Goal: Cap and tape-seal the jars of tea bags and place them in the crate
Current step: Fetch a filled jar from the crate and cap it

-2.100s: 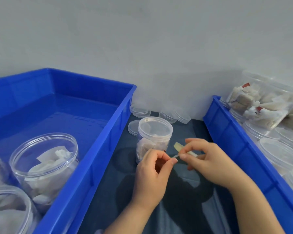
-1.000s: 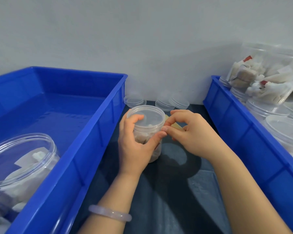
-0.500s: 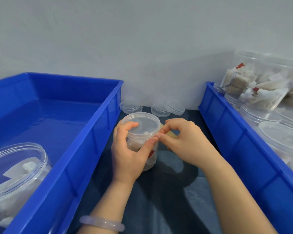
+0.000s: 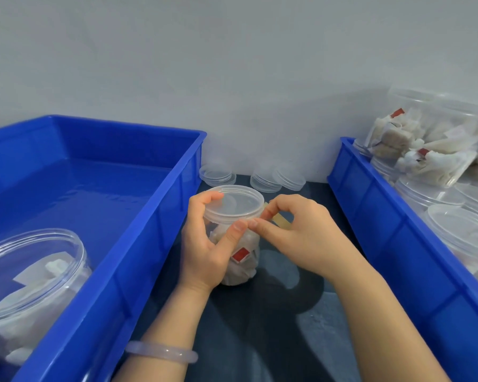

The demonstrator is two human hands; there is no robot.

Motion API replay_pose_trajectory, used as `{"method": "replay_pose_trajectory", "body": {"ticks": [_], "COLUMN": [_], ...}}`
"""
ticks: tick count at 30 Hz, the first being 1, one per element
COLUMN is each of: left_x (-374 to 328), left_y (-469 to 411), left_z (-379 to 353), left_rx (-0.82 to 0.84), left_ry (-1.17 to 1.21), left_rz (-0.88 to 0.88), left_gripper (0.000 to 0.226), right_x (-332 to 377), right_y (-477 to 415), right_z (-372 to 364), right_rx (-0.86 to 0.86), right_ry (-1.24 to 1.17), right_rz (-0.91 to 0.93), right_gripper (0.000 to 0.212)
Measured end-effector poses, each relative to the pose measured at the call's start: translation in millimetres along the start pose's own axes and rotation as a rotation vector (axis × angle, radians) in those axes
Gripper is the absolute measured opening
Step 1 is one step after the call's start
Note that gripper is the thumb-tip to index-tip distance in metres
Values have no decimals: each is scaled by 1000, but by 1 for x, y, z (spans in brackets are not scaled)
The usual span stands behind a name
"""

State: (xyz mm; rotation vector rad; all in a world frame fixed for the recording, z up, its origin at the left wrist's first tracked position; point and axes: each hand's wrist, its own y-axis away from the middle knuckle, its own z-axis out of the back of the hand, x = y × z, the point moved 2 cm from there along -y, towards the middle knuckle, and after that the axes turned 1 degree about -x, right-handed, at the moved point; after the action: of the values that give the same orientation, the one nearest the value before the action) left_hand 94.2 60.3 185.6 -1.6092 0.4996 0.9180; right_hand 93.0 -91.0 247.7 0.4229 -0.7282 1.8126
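Probably light, slippery jar (image 4: 239,245) is gripped under the lid (image 4: 235,201) by the left hand (image 4: 204,249), floppy tape (image 4: 279,218) pinched by right hand (image 4: 295,235) fingers

Worn on the head, wide-angle. Looks forward and down over a dark table top (image 4: 249,340) toward a pale wall (image 4: 232,64) close behind. Sits near enough to fill the middle with the left hand (image 4: 204,249), the right hand (image 4: 301,238), and the jar (image 4: 240,263) and tape strip (image 4: 280,220) between them. Cuts off a blue crate (image 4: 108,285) at left and a second blue crate (image 4: 398,244) at right.
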Motion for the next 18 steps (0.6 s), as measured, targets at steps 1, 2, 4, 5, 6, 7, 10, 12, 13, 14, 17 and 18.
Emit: {"method": "replay_pose_trajectory", "body": {"ticks": [1,2,4,5,6,7,10,12,13,14,17,18], "left_x": [-1,-1,-3,-4,-5,-5,-9,-10,-10,-10,-9,-9], "left_y": [-2,-4,-9,-11,-12,-13,-16,-17,-17,-17,-18,-18], "left_z": [0,0,0,-1,-1,-2,-1,-1,0,-1,-1,-1], "left_rx": [12,24,66,95,124,151,210,227,229,230,237,241], "left_ry": [31,62,102,118,136,156,182,196,203,210,235,242], "left_rz": [23,45,85,105,124,141,181,207,217,227,253,256], "left_gripper": [43,45,47,48,48,47,47,47,45,41,32,33], "right_x": [1,1,-1,-2,-2,-2,3,7,8,9,10,11], "right_y": [0,1,2,3,4,5,7,9,10,10,10,11], "right_z": [3,6,14,17,21,24,30,32,33,33,35,35], "right_rx": [22,47,87,98,104,109,131,132,125,114,111,130], "right_ry": [6,6,-12,-23,-29,-28,-24,-52,-59,-61,-58,-57], "right_rz": [-5,-14,-41,-53,-61,-66,-70,-82,-85,-89,-111,-125], "right_gripper": [17,12,9,9,8,7,11,16,18,19,21,24]}}
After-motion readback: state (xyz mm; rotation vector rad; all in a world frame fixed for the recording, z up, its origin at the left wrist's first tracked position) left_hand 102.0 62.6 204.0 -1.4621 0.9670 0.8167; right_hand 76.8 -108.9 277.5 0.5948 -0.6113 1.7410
